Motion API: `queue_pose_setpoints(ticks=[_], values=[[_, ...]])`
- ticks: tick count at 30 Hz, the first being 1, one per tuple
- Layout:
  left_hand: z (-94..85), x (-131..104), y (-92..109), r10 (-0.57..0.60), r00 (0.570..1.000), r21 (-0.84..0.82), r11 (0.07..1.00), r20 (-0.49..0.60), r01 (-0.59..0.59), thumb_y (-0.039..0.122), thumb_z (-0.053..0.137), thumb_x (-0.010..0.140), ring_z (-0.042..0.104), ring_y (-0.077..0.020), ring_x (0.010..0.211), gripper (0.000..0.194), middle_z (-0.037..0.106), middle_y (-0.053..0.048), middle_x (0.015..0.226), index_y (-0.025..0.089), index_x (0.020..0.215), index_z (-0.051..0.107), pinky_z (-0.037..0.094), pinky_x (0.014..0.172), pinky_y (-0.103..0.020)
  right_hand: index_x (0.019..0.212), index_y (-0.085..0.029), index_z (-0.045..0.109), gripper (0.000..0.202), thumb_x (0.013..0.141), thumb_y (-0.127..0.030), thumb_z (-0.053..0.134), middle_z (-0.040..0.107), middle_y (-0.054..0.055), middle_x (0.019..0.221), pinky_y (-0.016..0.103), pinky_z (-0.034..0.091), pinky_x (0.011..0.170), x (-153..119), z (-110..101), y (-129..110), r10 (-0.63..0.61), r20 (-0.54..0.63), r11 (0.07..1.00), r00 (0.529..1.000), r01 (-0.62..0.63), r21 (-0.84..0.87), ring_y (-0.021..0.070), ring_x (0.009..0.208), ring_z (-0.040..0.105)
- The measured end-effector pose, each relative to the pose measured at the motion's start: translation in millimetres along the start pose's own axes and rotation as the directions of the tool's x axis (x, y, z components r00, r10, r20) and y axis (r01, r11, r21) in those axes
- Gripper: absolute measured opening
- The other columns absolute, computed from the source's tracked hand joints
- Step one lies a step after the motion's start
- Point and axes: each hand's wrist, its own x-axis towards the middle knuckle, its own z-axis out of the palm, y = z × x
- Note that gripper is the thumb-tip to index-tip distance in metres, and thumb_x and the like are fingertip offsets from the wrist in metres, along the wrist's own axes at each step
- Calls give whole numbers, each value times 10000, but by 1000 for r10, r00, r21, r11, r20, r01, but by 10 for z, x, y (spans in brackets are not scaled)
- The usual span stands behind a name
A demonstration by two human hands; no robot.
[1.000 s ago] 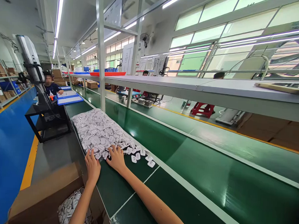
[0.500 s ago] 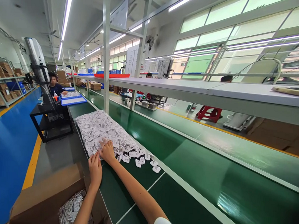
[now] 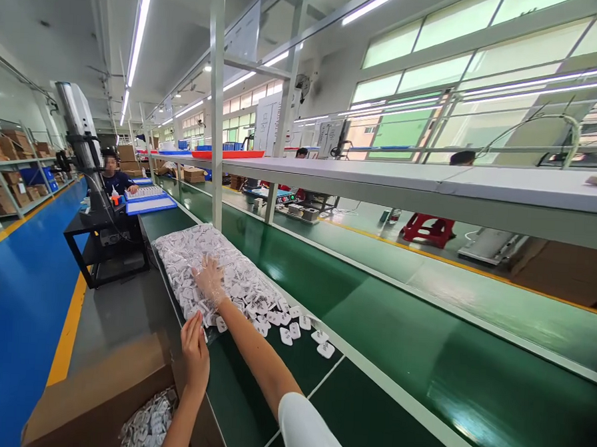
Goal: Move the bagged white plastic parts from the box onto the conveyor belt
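A clear plastic bag (image 3: 197, 251) full of small white plug parts lies on the green conveyor belt (image 3: 373, 334). My right hand (image 3: 208, 280) reaches inside the bag's open end, fingers spread among the parts. My left hand (image 3: 194, 351) rests at the bag's near edge by the belt's side rail, fingers together; whether it pinches the plastic I cannot tell. Several loose white parts (image 3: 298, 327) have spilled onto the belt beside the bag's mouth.
A cardboard box (image 3: 104, 400) holding more bagged white parts (image 3: 150, 426) stands below left. A grey shelf (image 3: 431, 184) runs above the belt on white posts (image 3: 217, 112). Another person (image 3: 115, 177) sits farther along by blue trays (image 3: 149, 202) and a machine stand (image 3: 102, 240).
My right hand has moved forward from the bag's mouth deeper into the bag. My left hand slid back slightly along the near edge. The view shifted a little.
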Motion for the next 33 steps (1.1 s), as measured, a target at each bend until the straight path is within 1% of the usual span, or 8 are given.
queue_pose_setpoints(ticks=[3,10,12,18,23,28,30,33], values=[[-6,9,13,-15,1000,11,1000,17,15,239,328,988,438,-238,1299,395,549,-85,1349,227,1331,524,456,1041,-454,1481,-62,295,721,965,-559,376,272,224,1515,637,166,1114,-257,-60,155,-61,46,998,997,61,7,394,1399,237],[-19,3,14,-37,999,-22,999,37,38,257,327,986,418,-228,1338,395,516,-88,1386,220,1327,524,387,1111,-469,1514,-123,230,914,834,-636,561,128,172,1566,593,193,1124,-1293,-269,634,-217,174,975,961,222,-12,383,1437,110],[-21,-10,13,-42,999,-34,999,32,43,257,327,985,418,-227,1341,398,521,-86,1382,224,1332,518,379,1118,-462,1511,-120,236,873,856,-601,554,122,175,1565,614,201,1110,-1265,-239,603,-219,188,973,957,228,-28,394,1435,106],[-18,-29,-4,-43,999,-22,999,33,44,251,305,990,425,-225,1335,408,506,-91,1393,224,1347,501,377,1120,-457,1496,-111,268,626,979,-442,391,200,168,1552,603,178,1131,-663,-87,251,-202,167,977,965,211,-40,339,1435,171],[-2,-19,-10,-31,996,25,999,86,29,284,337,984,394,-252,1355,417,479,-92,1418,236,1376,470,375,1115,-468,1492,-118,281,609,992,-458,358,269,164,1533,594,144,1141,-892,-326,272,-245,165,968,955,250,-7,323,1430,192],[20,-8,-22,-28,994,56,998,108,22,335,390,971,366,-277,1362,460,440,-111,1441,230,1419,394,343,1122,-496,1398,-236,465,590,922,-583,467,406,77,1477,448,210,1160,-1461,-949,1126,-246,235,968,940,252,5,264,1388,306],[27,-6,-29,-19,993,61,998,113,13,340,387,972,339,-277,1377,471,421,-115,1452,222,1428,374,323,1134,-496,1421,-205,433,643,900,-574,507,414,105,1466,423,252,1142,-1611,-1179,1635,-122,242,990,963,134,-34,269,1368,340],[30,-4,-33,-5,993,63,998,122,-2,344,389,973,326,-277,1382,463,406,-109,1463,224,1420,388,314,1139,-494,1497,-101,264,899,830,-622,567,330,234,1481,537,324,1057,-1762,-1331,2211,109,236,990,966,-85,-110,382,1350,339]])
